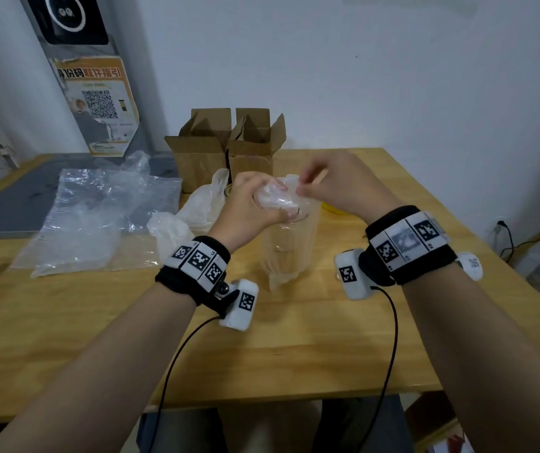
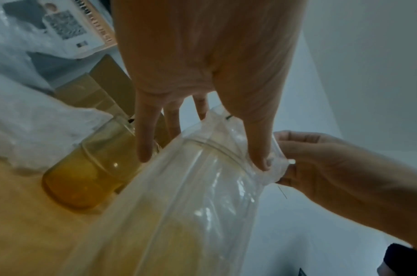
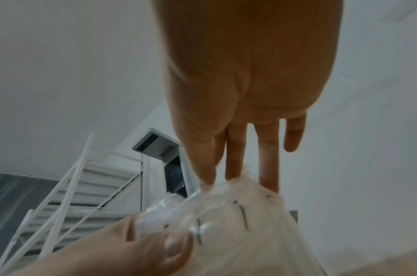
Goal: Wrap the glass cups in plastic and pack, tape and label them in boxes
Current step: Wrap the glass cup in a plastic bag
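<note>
A clear glass cup (image 1: 290, 246) stands upright mid-table inside a thin plastic bag (image 1: 275, 276). My left hand (image 1: 270, 199) grips the bunched top of the bag over the cup's mouth; the left wrist view shows its thumb and fingers (image 2: 145, 147) straddling the rim. My right hand (image 1: 301, 188) pinches a loose edge of the same plastic just above the rim, and this pinch (image 2: 290, 162) also appears in the left wrist view. A second, bare glass cup (image 2: 84, 168) stands just behind, mostly hidden in the head view. Two open cardboard boxes (image 1: 203, 155) (image 1: 255, 148) stand at the back.
Flat clear plastic bags (image 1: 99, 217) lie at the left, partly on a grey mat (image 1: 10, 207). A crumpled plastic piece (image 1: 197, 204) lies beside my left hand. Something yellow (image 1: 330, 208) peeks out behind my right wrist. The wooden table's (image 1: 294, 348) front edge is near me.
</note>
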{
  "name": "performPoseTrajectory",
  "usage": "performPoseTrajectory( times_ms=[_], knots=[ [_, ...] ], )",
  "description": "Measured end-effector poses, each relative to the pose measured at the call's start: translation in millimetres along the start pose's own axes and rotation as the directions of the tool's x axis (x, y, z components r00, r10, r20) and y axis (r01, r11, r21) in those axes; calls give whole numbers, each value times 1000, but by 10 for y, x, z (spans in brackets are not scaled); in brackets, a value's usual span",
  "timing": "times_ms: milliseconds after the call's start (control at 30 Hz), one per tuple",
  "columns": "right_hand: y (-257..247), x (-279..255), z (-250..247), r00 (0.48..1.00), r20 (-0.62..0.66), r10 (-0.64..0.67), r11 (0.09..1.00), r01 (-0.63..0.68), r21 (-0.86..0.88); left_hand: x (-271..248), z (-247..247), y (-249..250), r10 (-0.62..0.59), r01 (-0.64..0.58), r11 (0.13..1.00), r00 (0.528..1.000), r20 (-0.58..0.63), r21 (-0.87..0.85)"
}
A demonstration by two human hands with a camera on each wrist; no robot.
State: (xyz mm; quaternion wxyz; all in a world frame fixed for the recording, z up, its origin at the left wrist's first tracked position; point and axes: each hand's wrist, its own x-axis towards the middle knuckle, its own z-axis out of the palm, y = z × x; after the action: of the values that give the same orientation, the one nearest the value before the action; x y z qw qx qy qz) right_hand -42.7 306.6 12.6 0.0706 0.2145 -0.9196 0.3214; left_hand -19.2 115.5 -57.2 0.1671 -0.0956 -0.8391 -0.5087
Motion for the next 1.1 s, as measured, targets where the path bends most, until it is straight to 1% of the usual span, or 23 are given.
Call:
performPoseTrajectory(
  times_ms=[33, 67, 100, 167, 200, 233, 333, 433, 533, 567, 600, 700, 733, 767, 800, 833, 867, 900, 933, 1033, 1100],
  knots=[
    [4, -1, -29, 994, -110, 4, 998, 3, 69, 11, -10, 15, -15, 15, 1000, 1000, 15, 24],
    [26, 23, -42, 983, -183, 30, 994, -10, 109, 26, -17, 17, -36, 35, 998, 999, 27, 47],
    [42, 43, -45, 977, -203, 61, 993, -38, 113, 45, -21, 21, -58, 54, 996, 997, 46, 70],
    [92, 85, -4, 982, -126, 138, 990, -131, 58, 80, -20, 10, -106, 92, 986, 989, 100, 137],
    [108, 97, 20, 983, -86, 160, 987, -157, 43, 89, -17, -2, -127, 103, 979, 984, 126, 178],
    [109, 96, 44, 985, -59, 161, 986, -159, 42, 89, -15, -17, -148, 115, 971, 978, 147, 209],
    [110, 83, 86, 992, -44, 122, 993, -122, 8, 61, -23, -38, -192, 138, 953, 963, 187, 268],
    [61, 62, 95, 995, 16, 102, 994, -101, -33, 49, -50, -12, -265, 151, 901, 934, 241, 407],
    [-8, 44, 84, 987, 101, 125, 991, -119, -61, 65, -69, -1, -349, 167, 832, 898, 266, 529],
    [-35, 37, 81, 982, 131, 139, 990, -132, -58, 73, -75, -4, -375, 179, 815, 889, 265, 551],
    [-59, 34, 84, 976, 163, 148, 988, -140, -58, 76, -75, -9, -382, 190, 816, 886, 262, 547],
    [-130, 33, 95, 959, 239, 151, 988, -136, -78, 51, -112, 11, -356, 206, 869, 892, 279, 450],
    [-143, 30, 99, 954, 257, 153, 987, -136, -82, 45, -127, 22, -352, 212, 877, 895, 275, 431],
    [-151, 21, 98, 951, 271, 152, 987, -134, -84, 28, -146, 51, -346, 223, 880, 906, 244, 419],
    [-152, 15, 96, 948, 277, 155, 987, -135, -91, 21, -168, 67, -323, 227, 884, 929, 181, 409],
    [-149, 3, 91, 947, 277, 160, 985, -135, -107, 15, -187, 86, -276, 219, 889, 957, 89, 403],
    [-142, -6, 92, 946, 279, 166, 982, -133, -133, 16, -207, 95, -229, 210, 893, 974, -2, 399],
    [-130, -11, 103, 944, 282, 174, 978, -132, -162, 11, -231, 121, -197, 203, 895, 979, -57, 397],
    [-112, -13, 122, 940, 285, 186, 973, -136, -187, 12, -237, 134, -187, 199, 893, 980, -70, 405],
    [-48, -16, 175, 934, 277, 224, 952, -149, -266, -19, -161, 164, -194, 178, 889, 981, -6, 422],
    [-8, -16, 193, 930, 281, 238, 946, -156, -285, -37, -86, 160, -159, 145, 898, 987, 0, 415]
  ],
)
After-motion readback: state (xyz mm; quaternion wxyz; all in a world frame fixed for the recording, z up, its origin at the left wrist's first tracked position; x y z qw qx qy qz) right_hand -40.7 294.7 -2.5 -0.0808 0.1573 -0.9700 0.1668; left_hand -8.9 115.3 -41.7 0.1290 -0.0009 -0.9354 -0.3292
